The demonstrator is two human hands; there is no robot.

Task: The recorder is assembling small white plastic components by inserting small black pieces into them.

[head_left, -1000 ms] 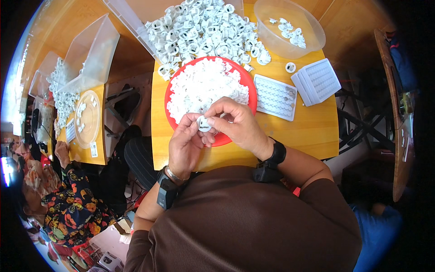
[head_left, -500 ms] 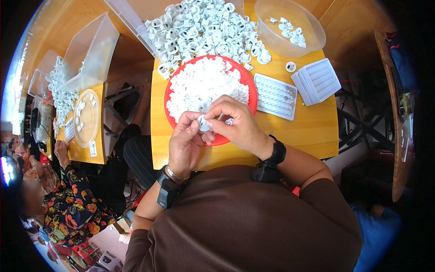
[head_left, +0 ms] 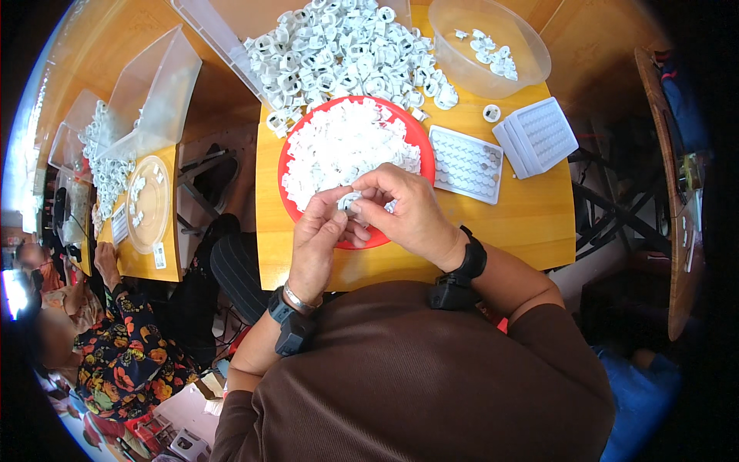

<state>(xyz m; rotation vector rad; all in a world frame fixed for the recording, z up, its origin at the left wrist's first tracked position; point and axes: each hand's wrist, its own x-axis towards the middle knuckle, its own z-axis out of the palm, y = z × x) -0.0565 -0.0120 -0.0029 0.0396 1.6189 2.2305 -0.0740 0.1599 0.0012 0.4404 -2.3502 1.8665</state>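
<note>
Between my two hands is a small round white plastic part [head_left: 348,202], held over the near side of a red basin [head_left: 428,154]. My left hand [head_left: 319,223] grips it from the left with thumb and fingers. The thumb and fingertips of my right hand [head_left: 396,202] pinch it from the other side. Small white plastic pieces [head_left: 346,142] are heaped in the basin. Beyond it spreads a big pile of white round plastic parts [head_left: 331,54]. My fingers cover much of the held part.
Right of the basin lies a white tray [head_left: 468,163] with round discs; stacked white trays [head_left: 536,138] and one loose round part [head_left: 491,113] are near it. A clear tub [head_left: 531,73] stands far right. At left, a person in a flowered shirt [head_left: 127,346] sits at another table.
The held part has turned: its flat disc face showed before, and now its edge and hollow side show. Both hands stay over the basin; my left wrist has rotated slightly.
</note>
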